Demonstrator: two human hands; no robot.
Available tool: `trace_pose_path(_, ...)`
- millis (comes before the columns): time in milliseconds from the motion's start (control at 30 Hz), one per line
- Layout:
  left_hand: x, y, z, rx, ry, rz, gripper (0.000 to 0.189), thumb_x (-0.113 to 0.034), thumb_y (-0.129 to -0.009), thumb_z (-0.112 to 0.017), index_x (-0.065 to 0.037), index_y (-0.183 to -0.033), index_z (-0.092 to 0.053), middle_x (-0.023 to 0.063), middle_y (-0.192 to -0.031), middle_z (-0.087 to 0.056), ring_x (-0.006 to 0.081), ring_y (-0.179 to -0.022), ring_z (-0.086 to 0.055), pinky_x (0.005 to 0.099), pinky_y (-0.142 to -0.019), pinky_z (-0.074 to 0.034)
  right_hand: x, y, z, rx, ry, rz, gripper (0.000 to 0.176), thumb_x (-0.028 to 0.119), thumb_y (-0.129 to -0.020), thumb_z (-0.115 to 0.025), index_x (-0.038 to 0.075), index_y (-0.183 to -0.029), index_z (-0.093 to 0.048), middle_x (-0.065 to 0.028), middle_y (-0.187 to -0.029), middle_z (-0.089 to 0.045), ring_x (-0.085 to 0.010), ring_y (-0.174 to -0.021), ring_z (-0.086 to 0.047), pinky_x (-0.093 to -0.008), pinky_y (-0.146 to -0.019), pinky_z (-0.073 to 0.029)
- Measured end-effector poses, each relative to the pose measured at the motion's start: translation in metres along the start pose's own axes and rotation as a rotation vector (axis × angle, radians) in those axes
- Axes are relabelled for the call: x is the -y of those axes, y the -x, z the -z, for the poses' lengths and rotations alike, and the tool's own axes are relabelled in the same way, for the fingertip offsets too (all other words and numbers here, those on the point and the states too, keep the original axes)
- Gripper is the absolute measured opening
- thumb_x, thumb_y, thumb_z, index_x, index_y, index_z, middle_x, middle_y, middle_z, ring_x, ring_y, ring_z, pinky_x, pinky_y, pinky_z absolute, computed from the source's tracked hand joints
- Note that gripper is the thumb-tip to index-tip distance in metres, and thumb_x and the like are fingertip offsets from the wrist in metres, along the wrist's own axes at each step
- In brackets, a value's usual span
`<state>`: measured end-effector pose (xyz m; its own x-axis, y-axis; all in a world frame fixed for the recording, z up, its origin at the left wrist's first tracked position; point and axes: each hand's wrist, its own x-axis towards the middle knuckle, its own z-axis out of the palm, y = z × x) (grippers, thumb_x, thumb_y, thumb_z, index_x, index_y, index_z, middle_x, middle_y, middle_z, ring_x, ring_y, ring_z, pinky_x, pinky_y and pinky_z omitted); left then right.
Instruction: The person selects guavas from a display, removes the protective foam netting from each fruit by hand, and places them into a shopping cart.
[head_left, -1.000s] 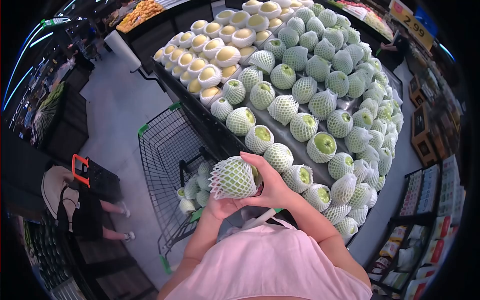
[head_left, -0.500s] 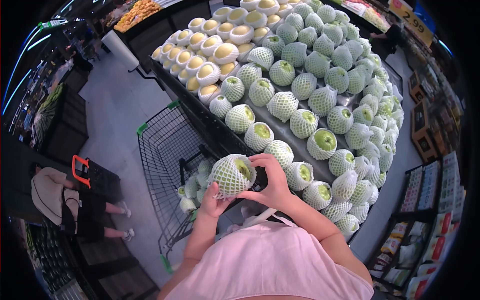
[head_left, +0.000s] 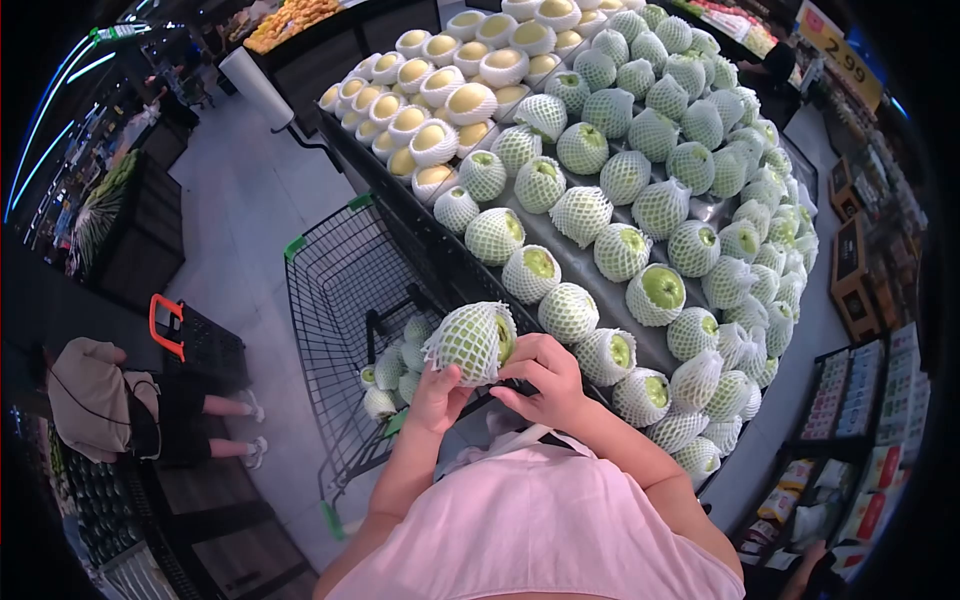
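Observation:
My left hand (head_left: 440, 398) holds a large green fruit (head_left: 470, 345) from below, its palm and thumb against the white foam net that wraps it. My right hand (head_left: 545, 380) is at the right side of this fruit, fingers curled and closed at the edge of the net; the exact contact is partly hidden. Green skin shows through the mesh and at the fruit's right end. Beyond my hands, many similar netted green fruits (head_left: 662, 293) lie in rows on a sloping display. A shopping cart (head_left: 330, 290) stands to the left, with several netted green fruits (head_left: 412, 345) inside.
Yellow fruits in white foam nets (head_left: 470, 103) fill the display's far left. A roll of bags (head_left: 255, 90) sits at its corner. On the left, a person (head_left: 100, 400) stands beside a dark basket with a red handle (head_left: 166, 325). Shelves of packaged goods (head_left: 800, 480) are at right.
The fruit has turned in my left hand, so its bare green end faces more to the right. My right hand has moved slightly down and right, its fingers now more curled. The view has shifted slightly.

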<state>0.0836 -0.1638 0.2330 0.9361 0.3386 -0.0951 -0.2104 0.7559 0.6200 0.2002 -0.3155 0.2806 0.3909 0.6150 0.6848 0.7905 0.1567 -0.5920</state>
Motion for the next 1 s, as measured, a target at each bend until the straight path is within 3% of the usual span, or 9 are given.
trace_pose_path(67,0.002,-0.003,-0.005,-0.023,-0.155,-0.155,0.084,-0.029,-0.071,-0.085,-0.005,-0.134,-0.034,0.0090,-0.124,-0.053,0.0201,-0.110,-0.058,0.0363,-0.095,-0.050,-0.003,0.004,0.001,-0.072,-0.131,-0.142,0.017,0.007,-0.071,-0.076,0.005,-0.084,-0.066,-0.0101,-0.093,-0.063,-0.0203,-0.079,-0.062,-0.0281,-0.070,-0.050)
trace_pose_path(167,-0.003,-0.004,-0.019,-0.044,-0.520,-0.412,0.091,-0.031,-0.065,-0.089,-0.005,-0.133,-0.033,0.0101,-0.124,-0.052,0.0202,-0.112,-0.056,0.0356,-0.095,-0.049,-0.011,0.006,-0.002,-0.066,-0.523,-0.520,0.043,0.016,-0.075,-0.078,0.000,-0.109,-0.058,-0.0104,-0.103,-0.062,-0.0197,-0.090,-0.063,-0.0305,-0.081,-0.051)
trace_pose_path(267,-0.006,-0.002,-0.024,-0.025,-0.833,-0.510,0.094,-0.034,-0.061,-0.090,-0.003,-0.131,-0.035,0.0120,-0.123,-0.052,0.0225,-0.113,-0.056,0.0357,-0.093,-0.049,-0.011,0.004,0.000,0.135,-0.429,-0.509,0.067,0.022,-0.071,-0.084,-0.001,-0.123,-0.048,-0.0097,-0.111,-0.061,-0.0178,-0.100,-0.061,-0.0325,-0.090,-0.049)
trace_pose_path(400,-0.019,0.003,-0.043,-0.040,-1.554,-0.725,0.101,-0.033,-0.058,-0.091,-0.003,-0.136,-0.034,0.0175,-0.123,-0.053,0.0322,-0.107,-0.059,0.0390,-0.089,-0.050,-0.011,0.007,-0.009,0.074,-0.626,-0.583,0.083,0.024,-0.065,-0.088,-0.002,-0.130,-0.042,-0.0096,-0.120,-0.058,-0.0138,-0.110,-0.056,-0.0329,-0.096,-0.045)
trace_pose_path(500,-0.011,0.006,-0.046,-0.060,-1.431,-0.732,0.110,-0.035,-0.056,-0.091,-0.003,-0.141,-0.028,0.0186,-0.129,-0.050,0.0319,-0.111,-0.057,0.0404,-0.089,-0.050,-0.006,0.008,-0.005,0.051,-0.903,-0.820,0.083,0.028,-0.067,-0.086,-0.002,-0.131,-0.042,-0.0092,-0.123,-0.056,-0.0148,-0.112,-0.055,-0.0332,-0.098,-0.044)
trace_pose_path(633,-0.017,0.002,-0.044,0.114,-1.215,-0.709,0.125,-0.041,-0.052,-0.091,-0.001,-0.145,-0.019,0.0205,-0.140,-0.042,0.0351,-0.123,-0.048,0.0449,-0.104,-0.038,-0.018,0.017,-0.005,0.024,-1.282,-0.903,0.084,0.038,-0.070,-0.083,0.000,-0.133,-0.042,-0.0080,-0.125,-0.056,-0.0172,-0.115,-0.056,-0.0332,-0.099,-0.044)
trace_pose_path(767,-0.007,-0.006,-0.040,0.121,-1.402,-0.670,0.131,-0.039,-0.051,-0.093,-0.004,-0.147,-0.013,0.0222,-0.142,-0.040,0.0337,-0.131,-0.041,0.0439,-0.110,-0.032,-0.018,0.019,-0.003,0.051,-1.437,-0.949,0.086,0.042,-0.070,-0.082,0.001,-0.134,-0.042,-0.0071,-0.126,-0.056,-0.0177,-0.117,-0.054,-0.0327,-0.100,-0.043)
trace_pose_path(900,0.000,-0.007,-0.041,0.145,-1.205,-0.513,0.109,-0.028,-0.056,-0.093,-0.004,-0.138,-0.027,0.0185,-0.139,-0.041,0.0282,-0.125,-0.047,0.0400,-0.104,-0.040,-0.014,0.017,-0.006,0.036,-1.348,-0.920,0.088,0.043,-0.067,-0.084,0.004,-0.134,-0.041,-0.0059,-0.125,-0.055,-0.0160,-0.114,-0.054,-0.0317,-0.099,-0.043)
trace_pose_path(1000,0.005,-0.007,-0.037,0.131,-1.146,-0.557,0.101,-0.024,-0.055,-0.092,-0.004,-0.134,-0.032,0.0145,-0.132,-0.047,0.0281,-0.118,-0.053,0.0400,-0.096,-0.046,-0.013,0.017,-0.006,0.023,-1.274,-0.840,0.083,0.042,-0.071,-0.081,0.006,-0.133,-0.040,-0.0050,-0.124,-0.053,-0.0147,-0.112,-0.054,-0.0314,-0.098,-0.043)
